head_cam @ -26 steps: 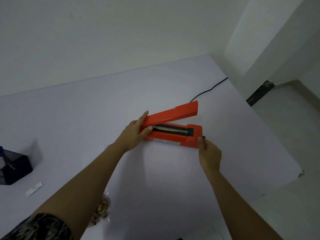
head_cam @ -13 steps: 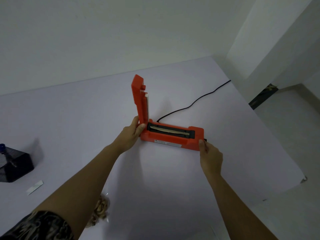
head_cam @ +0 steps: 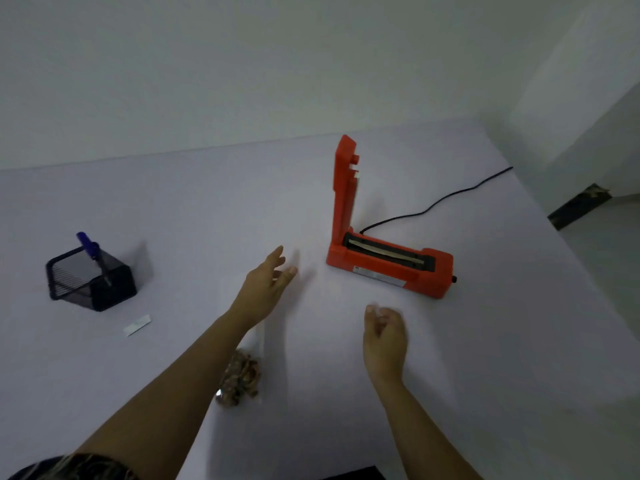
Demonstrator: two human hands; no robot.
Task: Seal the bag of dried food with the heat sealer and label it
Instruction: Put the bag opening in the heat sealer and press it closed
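The orange heat sealer stands on the white table with its lid arm raised upright and the sealing strip exposed. My left hand hovers left of it with fingers stretched out, holding nothing. My right hand hangs in front of the sealer with loosely curled fingers, empty. A clear bag of brown dried food lies on the table beside my left forearm, partly hidden by it. A small white label lies flat at the left.
A black mesh holder with a blue pen stands at the far left. The sealer's black cord runs back right toward the table's edge. The table ends at the right, with floor beyond.
Both hands have let go of the sealer and drawn back toward me. The lid, half open a second ago, now stands fully upright. The view has shifted left.
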